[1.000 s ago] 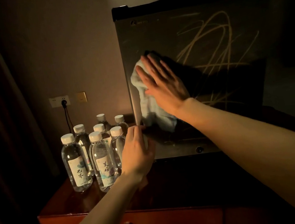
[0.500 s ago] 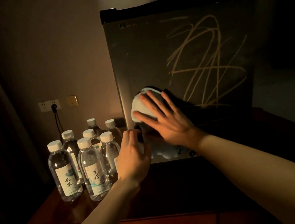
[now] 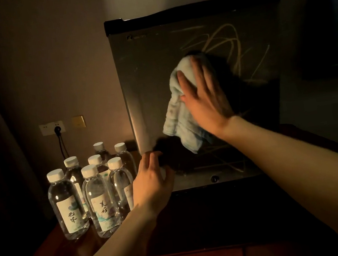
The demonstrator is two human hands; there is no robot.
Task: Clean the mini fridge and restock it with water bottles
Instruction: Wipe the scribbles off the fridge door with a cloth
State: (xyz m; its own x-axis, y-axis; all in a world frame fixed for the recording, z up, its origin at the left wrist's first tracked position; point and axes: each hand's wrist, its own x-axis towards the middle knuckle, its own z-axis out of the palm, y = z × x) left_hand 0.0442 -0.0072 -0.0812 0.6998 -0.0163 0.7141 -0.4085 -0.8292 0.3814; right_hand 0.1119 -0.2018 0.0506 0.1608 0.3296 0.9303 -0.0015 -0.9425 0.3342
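Since the earlier frame the right hand has slid its pale cloth up the scribbled mini fridge door, fingers spread flat. The left hand curls around the door's lower-left corner. 7 water bottles, with Chinese-character labels, stand beside it on the wooden cabinet.

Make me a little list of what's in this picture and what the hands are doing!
place: dim room, wooden cabinet
fridge: door shut, pale scribbles on the front
cloth: light blue, pressed flat on the door
right hand: open palm on the cloth, wiping
left hand: at the door's lower left corner
bottles: seven, capped, standing left of the fridge
wall socket: one black plug in it
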